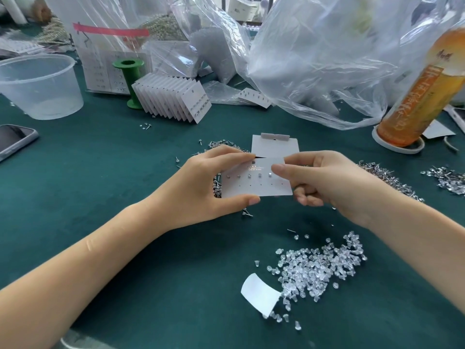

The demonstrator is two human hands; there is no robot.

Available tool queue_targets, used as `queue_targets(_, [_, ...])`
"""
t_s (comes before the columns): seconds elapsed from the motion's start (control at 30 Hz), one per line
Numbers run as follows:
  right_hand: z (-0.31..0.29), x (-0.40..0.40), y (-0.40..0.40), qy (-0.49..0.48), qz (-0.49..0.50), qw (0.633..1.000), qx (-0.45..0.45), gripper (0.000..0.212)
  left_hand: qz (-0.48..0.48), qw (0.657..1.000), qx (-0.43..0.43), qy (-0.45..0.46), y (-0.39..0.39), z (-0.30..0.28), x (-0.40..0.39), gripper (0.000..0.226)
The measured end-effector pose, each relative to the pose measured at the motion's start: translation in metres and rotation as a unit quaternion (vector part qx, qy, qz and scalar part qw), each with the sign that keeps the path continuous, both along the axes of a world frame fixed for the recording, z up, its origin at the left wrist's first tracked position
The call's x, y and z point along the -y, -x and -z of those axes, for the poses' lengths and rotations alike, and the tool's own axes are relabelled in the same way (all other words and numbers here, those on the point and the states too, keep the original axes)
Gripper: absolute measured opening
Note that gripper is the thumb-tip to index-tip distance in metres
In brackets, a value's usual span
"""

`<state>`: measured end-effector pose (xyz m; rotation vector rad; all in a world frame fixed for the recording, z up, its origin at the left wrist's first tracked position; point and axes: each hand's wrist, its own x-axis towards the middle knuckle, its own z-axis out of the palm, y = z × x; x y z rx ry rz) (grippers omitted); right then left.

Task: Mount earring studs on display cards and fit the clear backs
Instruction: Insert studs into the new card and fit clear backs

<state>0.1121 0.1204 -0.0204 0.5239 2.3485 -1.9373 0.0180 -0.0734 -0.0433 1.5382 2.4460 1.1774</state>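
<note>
A white display card point(256, 183) is held above the green table, with a row of several studs in its upper holes and an empty row of holes below. My left hand point(214, 182) grips its left edge, thumb under the bottom edge. My right hand point(324, 180) pinches the card's right side with thumb and forefinger. Another blank card point(274, 147) lies flat just behind. Loose studs point(387, 177) are heaped to the right and behind my left hand. A pile of clear backs point(319, 270) lies near the front right.
A fanned stack of finished cards point(173, 99) leans by a green spool point(129, 79). A clear plastic tub point(37, 84) and a phone point(12, 139) sit at left. Plastic bags point(314, 59) and an orange bottle point(422, 96) stand at back right. A curled paper scrap point(259, 293) lies in front.
</note>
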Motion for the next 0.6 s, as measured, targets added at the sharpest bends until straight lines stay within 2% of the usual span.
queue_targets(0.17, [0.002,0.001,0.001,0.008,-0.015,1.0,0.009,0.053,0.011,1.0,-0.013,-0.004,-0.002,0.0,0.0,0.065])
queue_targets(0.23, [0.003,0.0,0.0,0.018,-0.016,1.0,0.01,0.043,0.016,1.0,-0.023,-0.004,-0.003,0.0,0.0,0.065])
queue_targets(0.37, [0.0,0.003,-0.004,0.036,-0.008,0.999,-0.026,0.005,0.011,0.999,-0.045,-0.017,-0.003,-0.002,0.001,0.071])
queue_targets(0.5, [-0.011,-0.004,-0.013,0.024,0.052,0.993,-0.108,0.009,-0.005,1.0,-0.013,-0.022,-0.004,-0.004,-0.001,0.092])
queue_targets(0.53, [-0.013,-0.009,-0.018,0.024,0.064,0.99,-0.123,0.007,-0.015,1.0,-0.002,-0.02,-0.005,-0.004,-0.002,0.092])
queue_targets(0.6, [-0.014,-0.019,-0.032,0.017,0.084,0.985,-0.149,0.013,-0.027,0.999,0.012,-0.021,-0.008,-0.003,-0.005,0.076])
